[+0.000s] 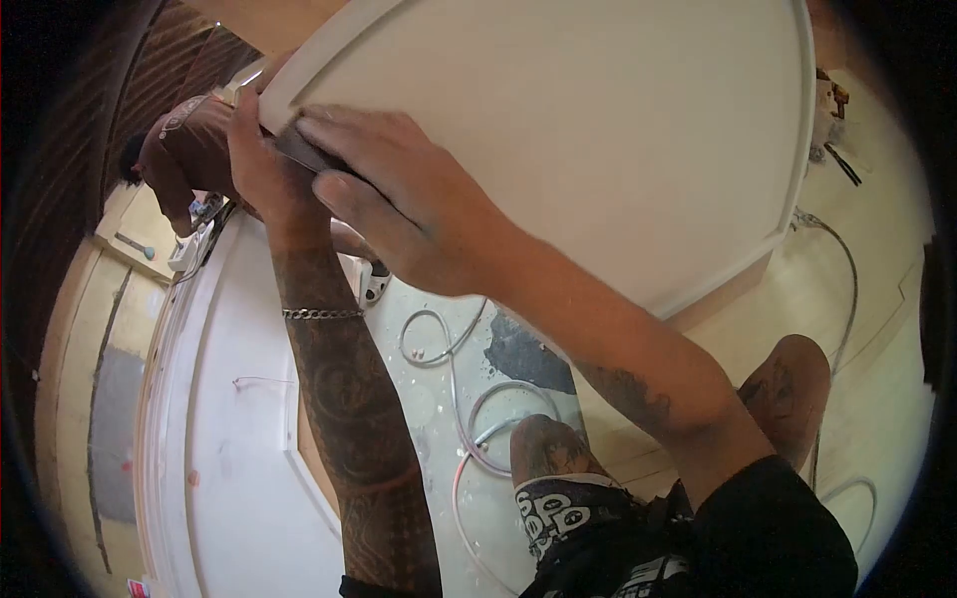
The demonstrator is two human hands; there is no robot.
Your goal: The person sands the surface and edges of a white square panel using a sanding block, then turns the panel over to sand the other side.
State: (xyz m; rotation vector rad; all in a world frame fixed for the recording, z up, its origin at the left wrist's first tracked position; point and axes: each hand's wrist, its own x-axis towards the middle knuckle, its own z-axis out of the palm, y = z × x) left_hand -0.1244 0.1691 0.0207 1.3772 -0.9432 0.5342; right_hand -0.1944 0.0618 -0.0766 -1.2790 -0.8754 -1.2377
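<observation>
A large white panel with a raised rim tilts across the upper middle. At its left corner, my left hand grips the edge, thumb up along the rim and the other fingers mostly hidden. My right hand is closed around a dark grey sanding block, which presses on the panel's rim close to my left hand. Part of the block is covered by my fingers.
Another white framed panel lies at the left. A person in a brown shirt bends over behind it. A looped hose runs over the paint-spotted floor. Tools, including a drill, lie at the far right.
</observation>
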